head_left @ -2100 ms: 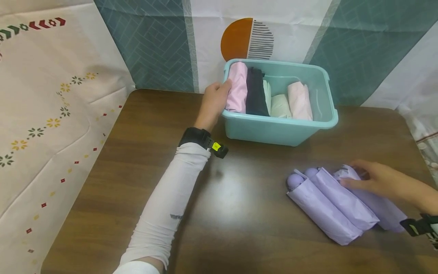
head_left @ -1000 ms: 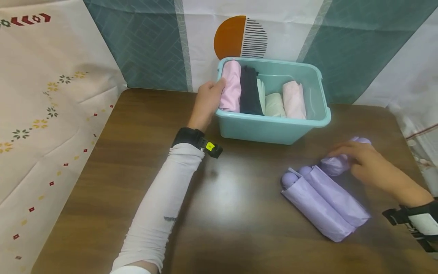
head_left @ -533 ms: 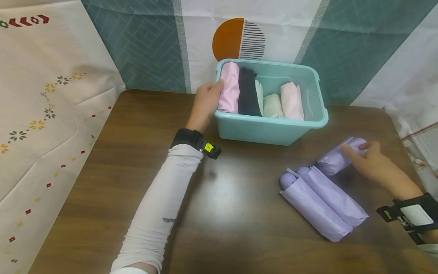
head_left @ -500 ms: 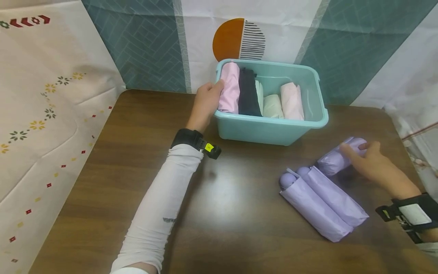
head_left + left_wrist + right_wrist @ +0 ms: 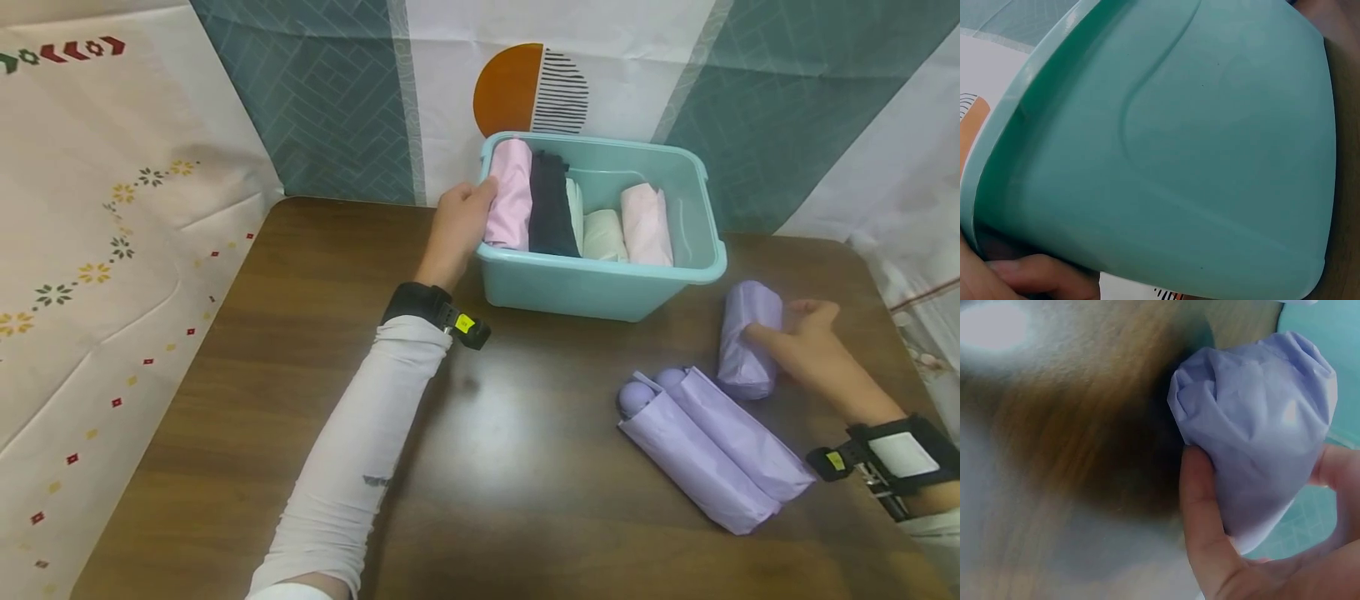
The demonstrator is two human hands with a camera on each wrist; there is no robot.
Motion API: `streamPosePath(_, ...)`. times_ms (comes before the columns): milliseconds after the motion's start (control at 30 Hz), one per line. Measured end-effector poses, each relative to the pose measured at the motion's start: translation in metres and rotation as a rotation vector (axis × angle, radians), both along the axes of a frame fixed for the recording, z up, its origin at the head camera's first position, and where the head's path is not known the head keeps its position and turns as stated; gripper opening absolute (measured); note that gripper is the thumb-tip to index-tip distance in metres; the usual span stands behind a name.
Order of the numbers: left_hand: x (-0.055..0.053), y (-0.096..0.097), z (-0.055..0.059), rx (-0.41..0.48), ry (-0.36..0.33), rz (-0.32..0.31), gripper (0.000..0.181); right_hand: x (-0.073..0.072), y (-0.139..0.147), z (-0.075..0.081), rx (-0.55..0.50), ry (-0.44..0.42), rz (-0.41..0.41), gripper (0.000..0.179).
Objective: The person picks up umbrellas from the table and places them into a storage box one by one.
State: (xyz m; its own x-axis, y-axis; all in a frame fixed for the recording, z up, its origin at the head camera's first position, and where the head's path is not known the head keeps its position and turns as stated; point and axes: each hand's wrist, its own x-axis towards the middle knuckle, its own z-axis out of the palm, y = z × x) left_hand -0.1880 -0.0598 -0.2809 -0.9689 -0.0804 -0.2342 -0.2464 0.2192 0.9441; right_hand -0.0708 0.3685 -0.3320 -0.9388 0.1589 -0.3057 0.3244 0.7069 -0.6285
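My left hand (image 5: 459, 229) grips the left rim of a light teal plastic bin (image 5: 570, 287), its fingers curled over the edge; the left wrist view shows the bin's side wall (image 5: 1210, 137) close up. My right hand (image 5: 806, 346) holds a lavender folded umbrella (image 5: 742, 342) between thumb and fingers, to the right of the bin. In the right wrist view the wrinkled end of this umbrella (image 5: 1260, 419) points at the camera, over the wooden table. Two more lavender folded umbrellas (image 5: 693, 458) with round knobs lie side by side in front of it.
Inside the bin a pink roll (image 5: 510, 196), a black one (image 5: 551, 208), pale green ones (image 5: 603, 235) and a pale pink one (image 5: 647, 225) stand in a row, with a gap at the right end. Patterned cloth (image 5: 330, 100) hangs behind the brown table (image 5: 480, 467).
My right hand has lifted the third lavender umbrella from beside the other two, carried it toward the bin and turned it more upright. The left hand keeps its grip on the rim.
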Motion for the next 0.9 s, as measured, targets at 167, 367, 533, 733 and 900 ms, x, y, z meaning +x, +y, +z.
streamPosePath(167,0.0,0.001,0.0,0.002,0.001,-0.003,0.038,0.001,-0.001,0.002,0.029,0.011,0.013,0.082)
streamPosePath(367,0.001,0.001,0.0,0.013,0.009,0.006,0.038,0.002,0.001,0.005,0.03,0.024,0.107,0.083)
streamPosePath(533,0.001,0.002,0.0,0.006,0.008,0.0,0.038,0.007,0.004,0.01,0.094,0.026,0.192,0.086)
streamPosePath(733,0.002,0.001,0.002,0.002,0.022,0.006,0.037,0.012,0.003,0.014,0.152,-0.037,0.305,0.088)
streamPosePath(900,0.003,0.001,0.001,0.0,0.021,0.007,0.037,0.011,0.002,0.012,0.168,-0.072,0.345,0.087)
